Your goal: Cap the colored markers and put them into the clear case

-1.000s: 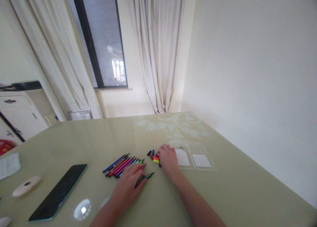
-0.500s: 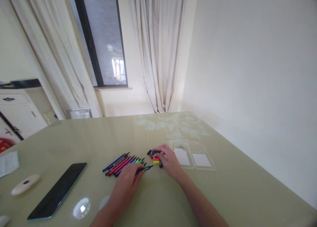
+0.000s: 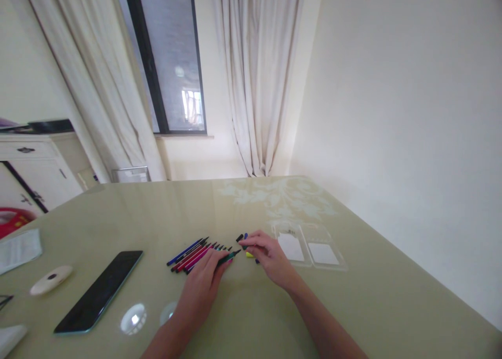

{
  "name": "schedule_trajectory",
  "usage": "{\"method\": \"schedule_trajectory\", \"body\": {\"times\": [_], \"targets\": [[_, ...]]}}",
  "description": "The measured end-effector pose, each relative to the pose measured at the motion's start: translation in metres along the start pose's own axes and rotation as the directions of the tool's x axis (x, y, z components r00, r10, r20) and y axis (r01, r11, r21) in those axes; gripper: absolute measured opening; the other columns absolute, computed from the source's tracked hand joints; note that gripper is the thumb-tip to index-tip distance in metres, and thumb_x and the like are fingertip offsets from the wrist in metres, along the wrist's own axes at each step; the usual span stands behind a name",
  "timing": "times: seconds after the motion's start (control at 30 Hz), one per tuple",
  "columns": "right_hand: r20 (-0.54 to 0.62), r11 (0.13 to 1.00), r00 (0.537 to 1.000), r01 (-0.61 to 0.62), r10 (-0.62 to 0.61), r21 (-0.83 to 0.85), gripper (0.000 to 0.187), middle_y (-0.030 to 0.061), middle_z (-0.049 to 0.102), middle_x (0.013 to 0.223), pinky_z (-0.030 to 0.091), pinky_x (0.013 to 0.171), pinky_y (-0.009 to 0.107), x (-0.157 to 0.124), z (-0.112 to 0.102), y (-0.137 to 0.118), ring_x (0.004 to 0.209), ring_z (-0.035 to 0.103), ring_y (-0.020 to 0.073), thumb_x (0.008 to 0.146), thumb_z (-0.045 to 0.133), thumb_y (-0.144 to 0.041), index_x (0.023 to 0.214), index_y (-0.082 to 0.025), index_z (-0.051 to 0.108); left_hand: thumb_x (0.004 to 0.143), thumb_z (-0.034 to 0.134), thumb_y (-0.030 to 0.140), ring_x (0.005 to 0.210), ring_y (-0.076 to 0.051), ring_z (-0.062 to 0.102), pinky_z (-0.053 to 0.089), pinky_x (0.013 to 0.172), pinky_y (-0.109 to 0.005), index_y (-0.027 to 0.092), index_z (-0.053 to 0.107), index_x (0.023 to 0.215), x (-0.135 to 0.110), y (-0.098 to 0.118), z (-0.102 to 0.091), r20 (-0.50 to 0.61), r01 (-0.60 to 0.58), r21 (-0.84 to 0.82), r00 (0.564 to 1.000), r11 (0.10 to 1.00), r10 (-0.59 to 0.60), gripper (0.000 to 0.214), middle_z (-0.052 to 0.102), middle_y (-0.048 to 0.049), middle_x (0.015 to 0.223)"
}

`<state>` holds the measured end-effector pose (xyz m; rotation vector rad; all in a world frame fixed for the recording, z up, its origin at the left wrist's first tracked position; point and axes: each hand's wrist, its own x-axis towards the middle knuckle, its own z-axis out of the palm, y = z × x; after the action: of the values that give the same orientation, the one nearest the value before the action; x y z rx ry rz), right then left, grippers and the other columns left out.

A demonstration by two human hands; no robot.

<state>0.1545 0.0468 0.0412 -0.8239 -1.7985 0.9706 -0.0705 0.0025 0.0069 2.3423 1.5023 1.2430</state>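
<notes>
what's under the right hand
Around the right hand, a black cap, a blue cap and part of a yellow cap show. The hand covers the spot beneath it, so whether more caps lie there can't be seen.

The pens (image 3: 187, 255) lie side by side on the table (image 3: 254, 317). Over their near right end, the left hand (image 3: 204, 275) grips a green pen (image 3: 228, 257), its bare dark tip pointing right. Just right of the pens, the right hand (image 3: 270, 257) pinches a dark cap (image 3: 245, 247) close to that tip; contact is too small to tell. Other caps (image 3: 239, 238), partly hidden, lie right of the pens. Farther right of them is the open clear case (image 3: 306, 244); left of them, the phone (image 3: 100, 293). Beyond them, past the table, is the window (image 3: 176, 61).
</notes>
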Motion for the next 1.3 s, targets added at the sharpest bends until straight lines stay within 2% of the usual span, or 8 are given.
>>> {"method": "schedule_trajectory", "body": {"times": [0.37,0.53,0.87,0.97,1.07,1.17,1.23,1.3], "targets": [[-0.058,0.994,0.995,-0.08,0.084,0.077,0.014,0.0029,0.076,0.092,0.054,0.082,0.031,0.0,0.004,0.003,0.087,0.07,0.0194,0.085,0.076,-0.032,0.096,-0.023,0.078,0.105,0.048,0.035,0.098,-0.019,0.069,0.057,0.087,-0.03,0.026,0.065,0.114,0.001,0.007,-0.003,0.03,-0.012,-0.015,0.999,1.0,0.012,0.021,0.071,-0.0036,0.105],[-0.003,0.996,0.998,-0.054,0.055,0.068,0.015,0.003,0.077,0.091,0.054,0.08,0.03,-0.002,0.005,0.007,0.086,0.07,0.0189,0.086,0.077,-0.034,0.095,-0.023,0.08,0.105,0.048,0.036,0.097,-0.019,0.068,0.057,0.086,-0.03,0.027,0.066,0.116,0.0,0.008,-0.003,0.05,-0.022,-0.031,0.998,0.999,0.023,0.023,0.071,-0.0042,0.103],[0.072,0.953,0.983,-0.181,0.168,0.244,0.022,0.0018,0.073,0.073,0.052,0.067,0.028,-0.004,0.011,0.009,0.068,0.065,0.0153,0.082,0.079,-0.04,0.091,-0.02,0.08,0.104,0.052,0.033,0.093,-0.018,0.068,0.056,0.084,-0.029,0.026,0.066,0.113,-0.004,0.011,0.001,0.025,-0.038,-0.147,0.999,0.988,0.042,0.018,0.071,-0.0039,0.101],[0.084,0.956,0.981,-0.188,0.173,0.226,0.024,0.0018,0.071,0.071,0.051,0.064,0.027,-0.004,0.014,0.007,0.065,0.064,0.0148,0.085,0.076,-0.041,0.093,-0.019,0.079,0.104,0.053,0.032,0.095,-0.019,0.068,0.055,0.085,-0.03,0.026,0.065,0.113,-0.004,0.01,0.0,0.043,-0.018,-0.14,0.999,0.99,0.024,0.017,0.071,-0.0039,0.103],[0.063,0.994,0.993,-0.102,0.099,0.043,0.021,0.0036,0.074,0.077,0.053,0.068,0.029,-0.005,0.015,0.002,0.07,0.067,0.0162,0.091,0.07,-0.038,0.094,-0.019,0.078,0.104,0.053,0.032,0.096,-0.02,0.067,0.054,0.085,-0.031,0.026,0.064,0.113,-0.003,0.007,0.0,0.087,0.017,-0.111,0.996,0.994,-0.007,0.016,0.071,-0.0043,0.104],[0.043,0.951,0.993,0.119,-0.111,-0.284,0.015,0.0062,0.076,0.094,0.053,0.086,0.035,-0.005,0.012,-0.014,0.088,0.069,0.0198,0.096,0.065,-0.031,0.099,-0.021,0.076,0.102,0.055,0.031,0.096,-0.021,0.067,0.054,0.086,-0.033,0.025,0.065,0.11,-0.003,0.006,0.002,0.142,-0.013,-0.055,0.99,0.998,0.021,0.014,0.072,-0.0048,0.103],[0.039,0.866,0.959,0.271,-0.281,-0.42,0.013,0.0071,0.075,0.1,0.052,0.094,0.039,-0.008,0.009,-0.035,0.097,0.067,0.0214,0.097,0.063,-0.025,0.104,-0.023,0.074,0.1,0.058,0.028,0.096,-0.022,0.067,0.054,0.089,-0.036,0.024,0.066,0.104,-0.005,0.009,0.005,0.205,-0.073,-0.014,0.976,0.997,0.075,0.01,0.072,-0.0048,0.101],[0.007,0.795,0.893,0.405,-0.451,-0.452,0.017,0.0066,0.075,0.098,0.054,0.089,0.038,-0.015,0.004,-0.069,0.093,0.067,0.0207,0.097,0.061,-0.018,0.109,-0.024,0.072,0.097,0.06,0.026,0.096,-0.023,0.066,0.053,0.091,-0.038,0.024,0.067,0.098,-0.007,0.013,0.007,0.269,-0.116,0.011,0.957,0.993,0.109,0.007,0.072,-0.0046,0.098]]}}
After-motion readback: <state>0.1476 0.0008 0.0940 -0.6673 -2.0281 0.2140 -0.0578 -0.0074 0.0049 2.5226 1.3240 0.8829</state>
